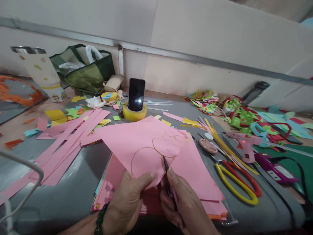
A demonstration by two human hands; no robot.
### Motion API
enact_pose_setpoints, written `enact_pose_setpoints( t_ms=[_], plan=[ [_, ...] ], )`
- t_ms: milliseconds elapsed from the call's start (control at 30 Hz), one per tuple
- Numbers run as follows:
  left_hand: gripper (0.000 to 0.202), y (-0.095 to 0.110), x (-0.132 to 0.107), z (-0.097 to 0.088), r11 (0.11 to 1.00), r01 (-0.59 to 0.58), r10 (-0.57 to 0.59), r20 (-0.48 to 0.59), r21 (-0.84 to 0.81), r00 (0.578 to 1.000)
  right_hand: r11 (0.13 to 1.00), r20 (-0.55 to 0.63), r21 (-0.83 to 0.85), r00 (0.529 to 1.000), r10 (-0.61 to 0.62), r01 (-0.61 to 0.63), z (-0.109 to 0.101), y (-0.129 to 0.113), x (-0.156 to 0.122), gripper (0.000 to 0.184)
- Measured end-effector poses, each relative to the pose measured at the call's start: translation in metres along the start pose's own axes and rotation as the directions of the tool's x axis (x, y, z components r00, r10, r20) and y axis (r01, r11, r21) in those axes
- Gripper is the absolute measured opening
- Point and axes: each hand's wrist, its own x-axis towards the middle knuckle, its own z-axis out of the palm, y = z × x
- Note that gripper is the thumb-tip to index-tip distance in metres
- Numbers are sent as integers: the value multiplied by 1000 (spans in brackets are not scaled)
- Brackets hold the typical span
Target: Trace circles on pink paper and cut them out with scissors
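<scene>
A pink paper sheet (122, 138) with drawn circles and curved outlines is pinched by its near edge in my left hand (129, 199), thumb on top. My right hand (183, 199) grips a pair of scissors (167, 173) whose dark blades reach the sheet at the edge of the large drawn circle. Most of the scissors' handles are hidden by my fingers. Beneath the held sheet lies a stack of pink paper (198, 176), with orange and other colours showing at its edges.
Long pink strips (70, 147) and scraps lie to the left. A phone (136, 94) leans upright in a yellow tape roll (134, 112). On the right are larger red-and-yellow-handled scissors (236, 182), a pink glue gun (245, 143) and a purple device (276, 168). A white cable (29, 166) crosses at left.
</scene>
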Motion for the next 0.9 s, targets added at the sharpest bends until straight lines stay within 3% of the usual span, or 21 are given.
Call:
enact_pose_setpoints(
  t_ms=[900],
  plan=[
    [38, 3, -2, -3, 999, 27, -28, 69, 20, 997, 990, -3, -65, 992, 127, -127, -9, -12, -3, 45]
  ],
)
